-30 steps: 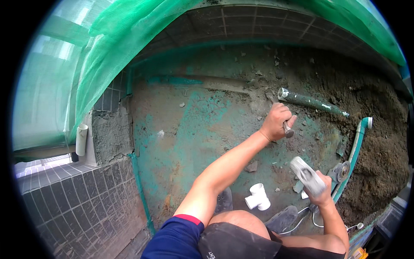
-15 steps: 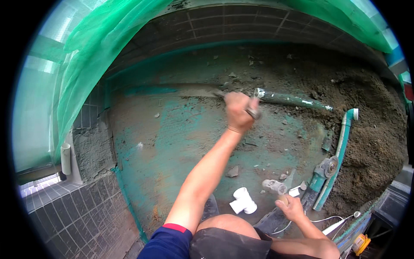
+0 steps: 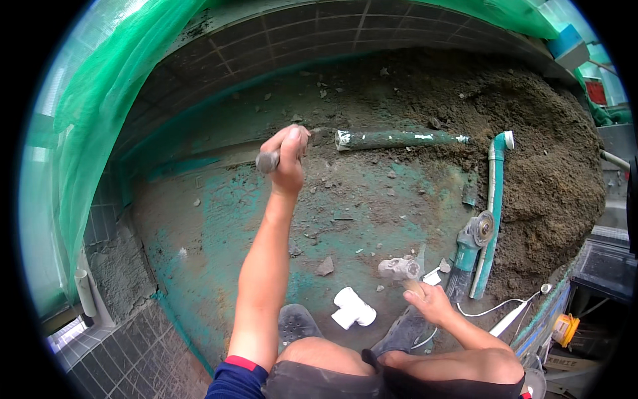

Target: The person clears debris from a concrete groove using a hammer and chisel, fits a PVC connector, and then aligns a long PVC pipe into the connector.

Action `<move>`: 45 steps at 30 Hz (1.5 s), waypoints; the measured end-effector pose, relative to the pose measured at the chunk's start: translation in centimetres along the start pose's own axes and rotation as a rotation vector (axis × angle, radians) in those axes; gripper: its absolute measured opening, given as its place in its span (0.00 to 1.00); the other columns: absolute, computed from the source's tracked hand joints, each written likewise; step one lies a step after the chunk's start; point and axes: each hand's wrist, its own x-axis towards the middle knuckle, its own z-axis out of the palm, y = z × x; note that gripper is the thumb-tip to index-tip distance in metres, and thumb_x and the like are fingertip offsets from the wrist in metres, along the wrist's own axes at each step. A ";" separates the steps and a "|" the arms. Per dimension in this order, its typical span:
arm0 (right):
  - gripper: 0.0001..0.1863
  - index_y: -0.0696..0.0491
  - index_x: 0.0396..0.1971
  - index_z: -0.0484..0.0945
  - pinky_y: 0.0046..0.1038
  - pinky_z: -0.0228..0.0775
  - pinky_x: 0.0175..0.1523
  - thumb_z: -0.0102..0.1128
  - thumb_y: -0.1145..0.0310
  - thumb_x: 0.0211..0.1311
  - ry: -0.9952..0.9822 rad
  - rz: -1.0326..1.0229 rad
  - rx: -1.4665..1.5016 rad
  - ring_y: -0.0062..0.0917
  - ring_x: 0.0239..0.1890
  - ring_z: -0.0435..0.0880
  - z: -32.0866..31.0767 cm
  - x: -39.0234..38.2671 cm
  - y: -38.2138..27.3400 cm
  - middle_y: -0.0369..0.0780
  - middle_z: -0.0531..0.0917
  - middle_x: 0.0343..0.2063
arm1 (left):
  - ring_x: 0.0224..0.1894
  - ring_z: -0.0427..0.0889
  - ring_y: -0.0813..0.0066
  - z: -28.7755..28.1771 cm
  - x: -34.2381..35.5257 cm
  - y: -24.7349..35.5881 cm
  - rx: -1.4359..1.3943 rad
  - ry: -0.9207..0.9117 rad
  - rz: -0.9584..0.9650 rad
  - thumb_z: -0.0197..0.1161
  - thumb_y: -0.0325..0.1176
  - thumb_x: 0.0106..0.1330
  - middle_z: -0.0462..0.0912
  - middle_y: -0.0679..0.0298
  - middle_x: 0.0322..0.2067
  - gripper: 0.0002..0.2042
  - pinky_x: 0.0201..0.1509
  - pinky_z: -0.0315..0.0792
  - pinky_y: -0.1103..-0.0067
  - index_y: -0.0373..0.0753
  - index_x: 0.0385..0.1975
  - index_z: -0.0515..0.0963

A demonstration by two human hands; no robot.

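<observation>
My left hand (image 3: pixel 287 158) is closed around a steel chisel (image 3: pixel 268 162). Its blunt end sticks out at the left of the fist, and its tip is hidden by my fingers. The fist is over the long groove in the floor, left of the white-smeared end of a dark green pipe (image 3: pixel 389 140). Low on the right, my right hand (image 3: pixel 435 308) grips the wooden handle of a club hammer (image 3: pixel 399 268). The hammer's worn metal head points up and left, above the floor near a white pipe tee (image 3: pixel 353 308).
An angle grinder (image 3: pixel 476 233) lies beside a green elbowed pipe (image 3: pixel 496 213). Damp sand (image 3: pixel 548 179) is heaped at the right. Stone chips (image 3: pixel 325 266) litter the floor, and a white cable (image 3: pixel 492 312) runs near my right forearm. Green netting (image 3: pixel 100 133) hangs at left.
My left hand has shifted left, away from the pipe end, and turned so the chisel's blunt end faces left instead of right. The whole view has also shifted; the hammer stays in my right hand.
</observation>
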 end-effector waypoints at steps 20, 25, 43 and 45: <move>0.31 0.56 0.27 0.78 0.29 0.68 0.25 0.60 0.37 0.67 -0.088 0.124 0.229 0.19 0.18 0.76 0.9 0.2 -1.4 0.34 0.76 0.14 | 0.20 0.57 0.78 0.6 -5.8 3.7 -0.094 0.054 -0.127 0.50 0.32 0.68 0.59 0.68 0.14 0.18 0.27 0.58 0.74 0.38 0.14 0.59; 0.29 0.54 0.26 0.76 0.24 0.65 0.23 0.60 0.39 0.69 -0.121 0.175 0.375 0.15 0.16 0.74 1.7 0.1 -1.7 0.32 0.76 0.15 | 0.18 0.58 0.79 0.6 -2.4 1.4 -0.095 0.151 -0.018 0.51 0.33 0.69 0.64 0.67 0.14 0.19 0.31 0.65 0.74 0.35 0.13 0.63; 0.28 0.53 0.27 0.74 0.22 0.64 0.22 0.60 0.40 0.70 -0.166 0.228 0.507 0.15 0.16 0.73 2.3 0.1 -2.5 0.31 0.75 0.16 | 0.20 0.60 0.76 0.8 -4.5 2.5 0.102 -0.060 -0.142 0.52 0.34 0.68 0.62 0.67 0.14 0.18 0.30 0.65 0.73 0.37 0.14 0.61; 0.29 0.53 0.27 0.74 0.23 0.64 0.22 0.59 0.39 0.70 -0.171 0.207 0.468 0.16 0.16 0.73 2.2 0.2 -2.6 0.32 0.75 0.15 | 0.18 0.61 0.76 -0.2 -5.1 3.2 -0.183 -0.021 -0.214 0.52 0.34 0.69 0.63 0.67 0.14 0.19 0.28 0.65 0.73 0.36 0.13 0.64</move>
